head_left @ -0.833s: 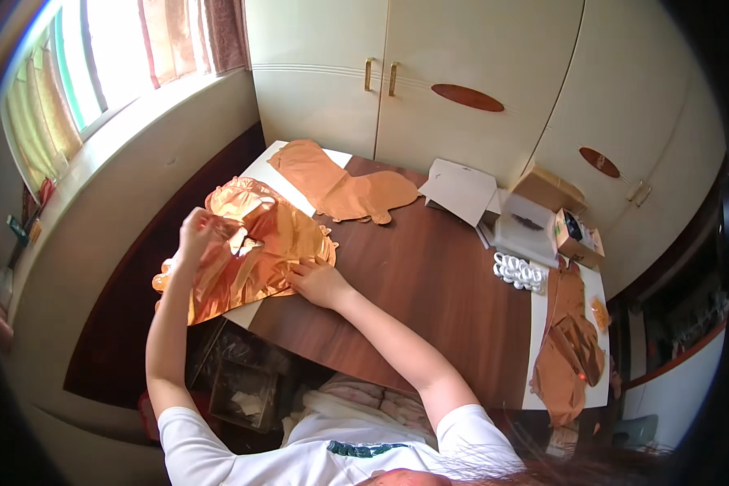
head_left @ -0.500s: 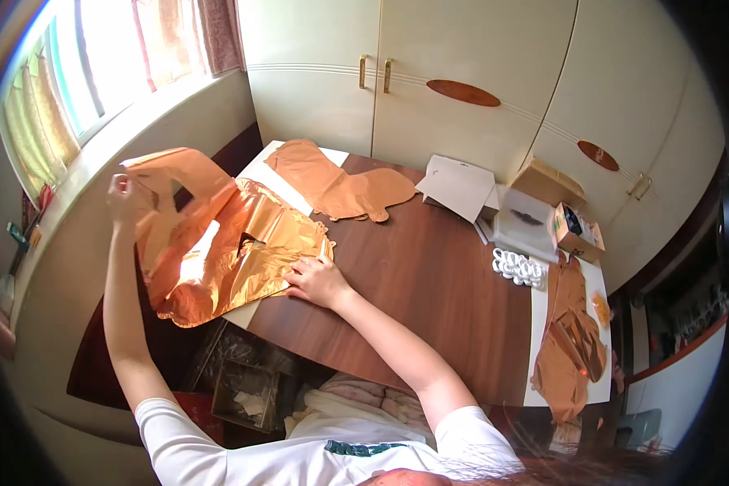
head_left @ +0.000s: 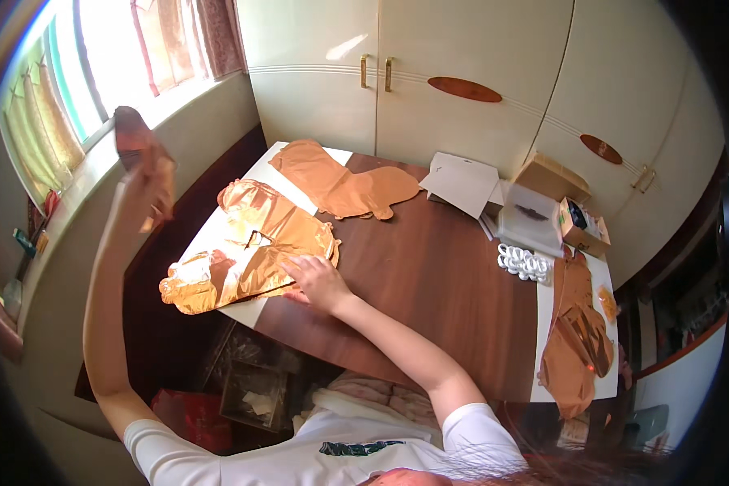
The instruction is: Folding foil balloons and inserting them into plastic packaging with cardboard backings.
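Observation:
My left hand (head_left: pixel 144 190) is raised at the far left, off the table and near the window ledge. Its fingers are closed on a piece of copper-coloured foil (head_left: pixel 132 134), partly blurred, which sticks up above the hand. Below and to the right, a flat shiny copper foil balloon (head_left: pixel 279 231) lies on the table's left end, with creases and a small dark opening in its middle. On its near right edge rests my right hand (head_left: pixel 320 283), fingers stretched out and pressing on the foil. A second flat copper foil balloon (head_left: pixel 340 182) lies behind, close to the cupboards.
The brown table (head_left: pixel 413 292) has white end strips. At its right stand a white card box (head_left: pixel 462 178), a clear plastic container (head_left: pixel 530 223), a small open box (head_left: pixel 583 227) and several white rings (head_left: pixel 524 263). More copper foil (head_left: pixel 575 340) lies at the right end. Below is an open bin (head_left: pixel 255 397).
My left hand has lifted up and away, and the upper foil layer it held has come off the balloon with it. The balloon's remaining foil lies flatter. My right hand stays in place.

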`<state>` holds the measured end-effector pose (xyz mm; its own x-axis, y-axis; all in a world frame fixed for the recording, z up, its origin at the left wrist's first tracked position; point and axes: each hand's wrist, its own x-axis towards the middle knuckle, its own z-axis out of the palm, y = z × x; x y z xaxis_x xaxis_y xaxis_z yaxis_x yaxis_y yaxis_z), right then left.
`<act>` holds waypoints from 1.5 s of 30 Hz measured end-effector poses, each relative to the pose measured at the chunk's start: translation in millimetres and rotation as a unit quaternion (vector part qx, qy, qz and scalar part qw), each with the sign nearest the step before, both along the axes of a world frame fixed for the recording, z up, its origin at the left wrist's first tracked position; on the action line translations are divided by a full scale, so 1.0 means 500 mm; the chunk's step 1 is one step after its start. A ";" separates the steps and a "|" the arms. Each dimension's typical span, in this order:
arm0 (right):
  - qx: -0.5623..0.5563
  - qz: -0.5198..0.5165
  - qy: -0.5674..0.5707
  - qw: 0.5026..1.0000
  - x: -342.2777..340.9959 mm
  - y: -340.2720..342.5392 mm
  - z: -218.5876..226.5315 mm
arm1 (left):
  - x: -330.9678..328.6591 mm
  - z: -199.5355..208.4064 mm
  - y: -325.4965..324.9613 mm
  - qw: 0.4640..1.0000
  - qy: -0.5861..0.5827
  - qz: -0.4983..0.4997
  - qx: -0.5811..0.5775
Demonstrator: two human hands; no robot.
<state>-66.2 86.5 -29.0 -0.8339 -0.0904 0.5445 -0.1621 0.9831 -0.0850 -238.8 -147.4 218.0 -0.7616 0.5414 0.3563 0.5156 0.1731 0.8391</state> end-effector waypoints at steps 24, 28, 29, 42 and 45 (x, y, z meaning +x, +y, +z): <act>-0.799 -0.038 0.037 0.600 0.352 0.121 0.019 | 0.379 -0.260 0.388 0.795 0.168 -0.486 -0.324; -0.735 -0.114 -0.042 0.668 0.387 0.165 0.050 | 0.338 -0.318 0.432 0.814 0.304 -0.444 -0.220; -0.705 -0.126 -0.038 0.696 0.397 0.182 0.048 | 0.326 -0.332 0.442 0.827 0.327 -0.427 -0.162; -0.349 -0.319 -0.264 0.841 0.527 0.413 0.061 | 0.307 -0.464 0.513 0.769 0.402 -0.362 -0.341; -0.280 -0.371 -0.221 0.858 0.539 0.402 0.075 | 0.293 -0.442 0.526 0.739 0.439 -0.352 -0.372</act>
